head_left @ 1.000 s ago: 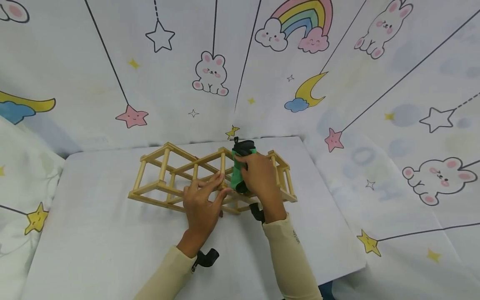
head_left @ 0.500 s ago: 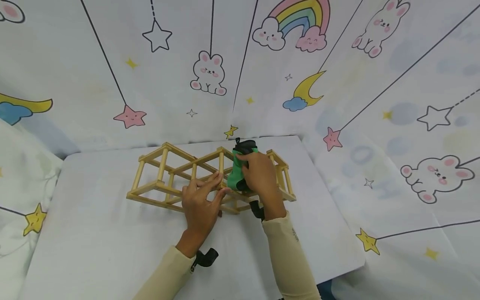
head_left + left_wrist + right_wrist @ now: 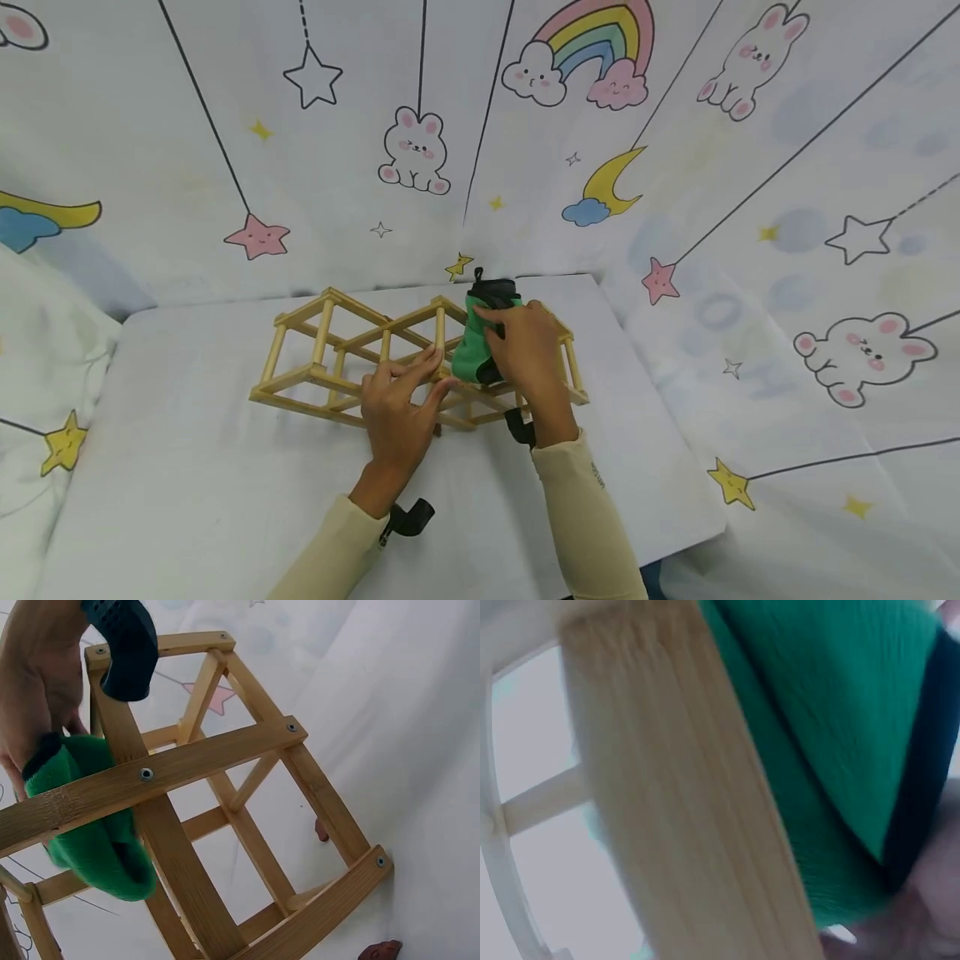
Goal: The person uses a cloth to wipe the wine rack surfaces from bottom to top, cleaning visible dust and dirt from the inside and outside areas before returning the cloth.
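Observation:
A pale wooden rack (image 3: 322, 329) of crossed slats and posts stands on the white table. My left hand (image 3: 397, 412) grips it near the middle, thumb and fingertips at a front joint. My right hand (image 3: 525, 350) holds a soft green cloth piece (image 3: 468, 354) with black trim and a small black loop on top. That piece leans over the right part of the rack, its lower end close to the left thumb. In the left wrist view, the green cloth (image 3: 105, 855) shows behind a screwed slat (image 3: 217, 757). The right wrist view has the cloth (image 3: 832, 712) beside a blurred slat (image 3: 675, 787).
The white table (image 3: 187, 483) extends around the rack. Behind it rises a white cloth backdrop (image 3: 337, 183) printed with stars, bunnies and a rainbow. A small black camera mount (image 3: 411, 518) sits at the left wrist and another (image 3: 520, 427) at the right.
In my right hand the green cloth piece has tilted: its lower end swings left and its top slightly right. My left hand keeps its grip on the rack.

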A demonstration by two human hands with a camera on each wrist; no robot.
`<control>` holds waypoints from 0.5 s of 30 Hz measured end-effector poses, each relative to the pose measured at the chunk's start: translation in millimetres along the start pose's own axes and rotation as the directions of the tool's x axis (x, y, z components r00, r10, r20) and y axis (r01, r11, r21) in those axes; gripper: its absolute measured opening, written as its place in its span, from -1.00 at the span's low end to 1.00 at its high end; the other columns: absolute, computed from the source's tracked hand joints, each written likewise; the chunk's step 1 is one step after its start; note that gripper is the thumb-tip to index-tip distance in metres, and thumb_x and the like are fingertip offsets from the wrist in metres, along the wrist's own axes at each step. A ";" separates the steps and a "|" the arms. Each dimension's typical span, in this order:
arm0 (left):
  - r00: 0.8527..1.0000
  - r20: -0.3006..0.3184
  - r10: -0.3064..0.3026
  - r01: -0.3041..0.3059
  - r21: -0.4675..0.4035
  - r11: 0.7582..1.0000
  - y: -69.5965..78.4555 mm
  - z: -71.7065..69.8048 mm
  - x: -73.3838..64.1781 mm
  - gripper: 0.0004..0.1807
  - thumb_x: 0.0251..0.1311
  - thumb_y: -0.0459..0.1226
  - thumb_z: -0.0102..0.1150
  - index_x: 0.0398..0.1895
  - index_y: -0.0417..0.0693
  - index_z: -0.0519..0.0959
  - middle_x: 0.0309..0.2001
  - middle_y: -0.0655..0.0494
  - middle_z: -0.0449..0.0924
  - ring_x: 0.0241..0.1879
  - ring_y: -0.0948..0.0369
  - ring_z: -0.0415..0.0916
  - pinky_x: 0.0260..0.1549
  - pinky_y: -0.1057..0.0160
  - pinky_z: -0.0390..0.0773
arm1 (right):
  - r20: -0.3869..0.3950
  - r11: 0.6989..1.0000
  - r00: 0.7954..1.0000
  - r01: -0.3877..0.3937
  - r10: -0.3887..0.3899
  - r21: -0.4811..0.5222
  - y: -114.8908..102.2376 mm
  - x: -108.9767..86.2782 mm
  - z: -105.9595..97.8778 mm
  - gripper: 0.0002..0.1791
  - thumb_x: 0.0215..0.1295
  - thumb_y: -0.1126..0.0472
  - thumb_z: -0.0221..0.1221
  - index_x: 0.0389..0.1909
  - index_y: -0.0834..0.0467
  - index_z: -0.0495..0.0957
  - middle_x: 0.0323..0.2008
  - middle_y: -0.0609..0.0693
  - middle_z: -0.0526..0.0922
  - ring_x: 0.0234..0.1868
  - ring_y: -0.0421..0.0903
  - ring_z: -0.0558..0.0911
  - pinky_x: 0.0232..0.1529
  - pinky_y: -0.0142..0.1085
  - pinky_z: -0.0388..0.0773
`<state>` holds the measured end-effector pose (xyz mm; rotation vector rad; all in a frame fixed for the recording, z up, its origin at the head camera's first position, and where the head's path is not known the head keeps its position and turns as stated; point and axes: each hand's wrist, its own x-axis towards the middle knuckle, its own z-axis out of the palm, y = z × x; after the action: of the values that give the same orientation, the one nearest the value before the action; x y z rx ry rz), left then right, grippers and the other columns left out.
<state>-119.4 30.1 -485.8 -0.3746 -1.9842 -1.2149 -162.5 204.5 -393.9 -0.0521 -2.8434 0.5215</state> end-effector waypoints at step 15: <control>1.000 0.004 -0.020 0.020 -0.017 1.000 -2.3 -0.3 -2.2 -0.44 0.07 0.04 0.57 0.11 -0.01 0.80 0.09 0.08 0.81 -0.37 0.08 0.43 -0.34 0.11 0.14 | -0.025 0.987 1.000 0.001 -0.006 -0.162 9.9 6.4 0.6 -0.59 0.51 0.28 0.24 0.26 -0.15 0.71 0.05 0.18 0.82 -0.08 0.20 0.60 -0.11 0.03 0.41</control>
<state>-119.2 29.0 -488.7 -0.3667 -1.9858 -1.2455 -169.0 214.1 -396.4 -0.0824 -2.8545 0.2863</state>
